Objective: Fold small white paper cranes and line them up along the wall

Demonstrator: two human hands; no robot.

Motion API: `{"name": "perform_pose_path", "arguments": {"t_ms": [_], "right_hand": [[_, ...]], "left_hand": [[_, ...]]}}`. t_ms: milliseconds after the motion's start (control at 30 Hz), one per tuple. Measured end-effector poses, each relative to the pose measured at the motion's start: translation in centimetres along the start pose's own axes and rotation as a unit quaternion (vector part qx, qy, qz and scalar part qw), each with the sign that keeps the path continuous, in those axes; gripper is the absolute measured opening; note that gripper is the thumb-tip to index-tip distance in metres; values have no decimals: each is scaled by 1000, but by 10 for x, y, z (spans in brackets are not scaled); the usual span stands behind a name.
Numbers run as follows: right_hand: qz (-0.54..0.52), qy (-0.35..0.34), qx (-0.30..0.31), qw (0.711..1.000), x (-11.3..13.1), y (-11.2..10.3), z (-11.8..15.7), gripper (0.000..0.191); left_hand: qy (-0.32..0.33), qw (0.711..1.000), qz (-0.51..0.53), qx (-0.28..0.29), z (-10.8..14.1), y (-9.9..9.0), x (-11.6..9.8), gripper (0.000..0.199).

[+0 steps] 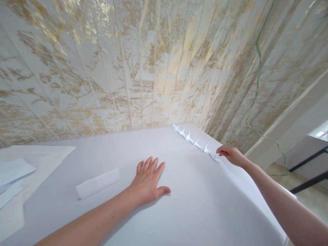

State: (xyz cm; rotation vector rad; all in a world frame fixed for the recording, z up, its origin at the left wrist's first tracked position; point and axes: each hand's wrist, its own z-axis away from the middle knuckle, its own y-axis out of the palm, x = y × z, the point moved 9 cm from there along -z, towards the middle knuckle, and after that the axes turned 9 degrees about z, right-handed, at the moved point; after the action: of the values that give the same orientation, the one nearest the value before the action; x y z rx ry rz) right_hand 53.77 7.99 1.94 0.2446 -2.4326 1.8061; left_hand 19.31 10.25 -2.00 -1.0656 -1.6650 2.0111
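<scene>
My left hand [150, 181] lies flat on the white tabletop [184, 208] with its fingers spread. At the far right part of the table, my right hand [230, 154] pinches the nearest piece in a row of small folded white paper pieces [188, 137]. Their pointed tips stand up, and the row runs from my fingers back toward the wall. Left of my left hand lies a folded strip of white paper [98, 182], apart from the hand.
White paper sheets [16, 171] lie on a larger pale sheet [55, 153] at the left. A gold-patterned wall covering [143, 68] rises behind the table. A green cord [257, 82] hangs at the right, above dark metal legs [310, 181].
</scene>
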Motion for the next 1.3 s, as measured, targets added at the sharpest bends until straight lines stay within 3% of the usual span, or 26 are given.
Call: {"name": "perform_pose_path", "arguments": {"t_ms": [333, 700, 1000, 1300], "right_hand": [[-22, 18, -29, 999, -12, 1, -1, 38], [0, 25, -93, 995, -13, -18, 9, 34], [-62, 121, -27, 990, -36, 11, 15, 25], [-60, 111, 0, 992, -40, 13, 8, 18]], "left_hand": [[-3, 1000, 1, 1, 0, -1, -1, 84], [6, 1000, 3, -10, 1, -1, -1, 84], [7, 1000, 5, -11, 1, -2, -2, 83], [10, 1000, 4, -10, 2, -3, -3, 82]]}}
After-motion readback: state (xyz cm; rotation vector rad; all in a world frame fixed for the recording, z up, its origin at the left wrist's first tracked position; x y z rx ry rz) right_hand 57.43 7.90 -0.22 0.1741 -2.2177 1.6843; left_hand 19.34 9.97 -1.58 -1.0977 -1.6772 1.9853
